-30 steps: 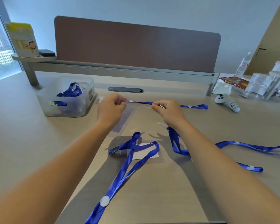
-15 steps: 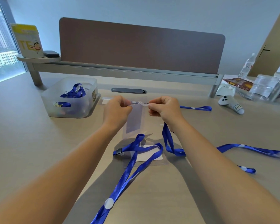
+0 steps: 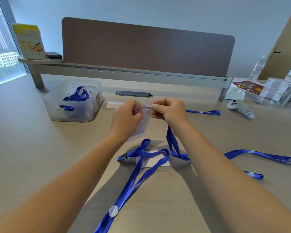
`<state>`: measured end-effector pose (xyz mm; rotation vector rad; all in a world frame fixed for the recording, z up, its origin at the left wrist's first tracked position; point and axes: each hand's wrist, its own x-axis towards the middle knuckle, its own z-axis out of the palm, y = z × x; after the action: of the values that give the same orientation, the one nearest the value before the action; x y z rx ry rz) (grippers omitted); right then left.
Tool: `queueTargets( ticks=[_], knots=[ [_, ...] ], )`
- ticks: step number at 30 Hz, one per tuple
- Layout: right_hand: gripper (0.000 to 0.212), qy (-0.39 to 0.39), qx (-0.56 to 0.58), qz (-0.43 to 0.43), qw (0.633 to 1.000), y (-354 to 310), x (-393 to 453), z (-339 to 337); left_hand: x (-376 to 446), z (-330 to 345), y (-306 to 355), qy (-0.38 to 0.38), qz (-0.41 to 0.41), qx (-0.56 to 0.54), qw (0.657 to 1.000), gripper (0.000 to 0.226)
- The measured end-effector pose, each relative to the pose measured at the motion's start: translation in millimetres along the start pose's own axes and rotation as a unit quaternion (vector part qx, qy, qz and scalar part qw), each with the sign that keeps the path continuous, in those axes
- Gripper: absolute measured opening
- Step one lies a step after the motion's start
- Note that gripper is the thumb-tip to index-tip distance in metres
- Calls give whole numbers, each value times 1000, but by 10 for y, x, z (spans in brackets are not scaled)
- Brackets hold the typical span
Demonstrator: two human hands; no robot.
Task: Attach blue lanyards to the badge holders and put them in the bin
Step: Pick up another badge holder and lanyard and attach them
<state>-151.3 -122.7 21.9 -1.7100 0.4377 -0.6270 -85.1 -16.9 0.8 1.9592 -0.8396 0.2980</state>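
My left hand (image 3: 126,115) pinches the top of a clear badge holder (image 3: 141,125) that hangs above the desk. My right hand (image 3: 168,110) grips the clear strap end of a blue lanyard (image 3: 172,145) right at the holder's top edge; its ribbon trails down to the desk and off to the right. A second blue lanyard (image 3: 138,172) lies over another badge holder (image 3: 156,161) flat on the desk below my hands. A translucent bin (image 3: 57,101) at the left holds several blue lanyards.
A third badge holder (image 3: 112,104) lies beside the bin. A white controller (image 3: 240,108), clear plastic jars (image 3: 274,91), a snack packet and a water bottle (image 3: 257,68) sit at the right. A brown divider panel (image 3: 148,47) runs across the back of the desk.
My hands came together, the right one bringing the lanyard's strap end to the badge holder's top. The holder rose off the desk and now hangs from my fingers.
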Motion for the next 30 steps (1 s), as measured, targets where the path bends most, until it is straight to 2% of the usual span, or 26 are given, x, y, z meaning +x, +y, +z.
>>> queueTargets(
  ticks=[5,8,11,14,17,20,23,25,27,30],
  knots=[
    [12,-13,116,41,992,-30,-27,12,12,-25,61,-53,-57,-150,986,34],
    [14,-29,168,83,982,-45,-23,18,17,-38,49,-55,-36,-147,987,37],
    [8,-63,158,132,976,-55,-37,15,18,-26,-4,-32,20,-81,996,37],
    [12,-101,129,159,974,-46,-61,1,12,-40,-82,2,102,39,994,35],
    [21,-115,126,172,970,-61,-71,-5,13,-110,-154,4,223,171,960,32],
    [27,-115,106,177,972,-80,-75,2,39,-161,-192,8,284,281,917,40],
    [23,-112,76,165,977,-75,-77,12,48,-210,-167,-11,312,346,885,46],
    [19,-111,63,153,980,-69,-79,17,45,-223,-167,-16,315,364,876,47],
    [19,-104,57,141,983,-63,-78,28,41,-217,-177,-13,306,357,882,48],
    [19,-98,41,111,988,-62,-62,55,31,-188,-195,-16,279,299,913,44]
  ],
)
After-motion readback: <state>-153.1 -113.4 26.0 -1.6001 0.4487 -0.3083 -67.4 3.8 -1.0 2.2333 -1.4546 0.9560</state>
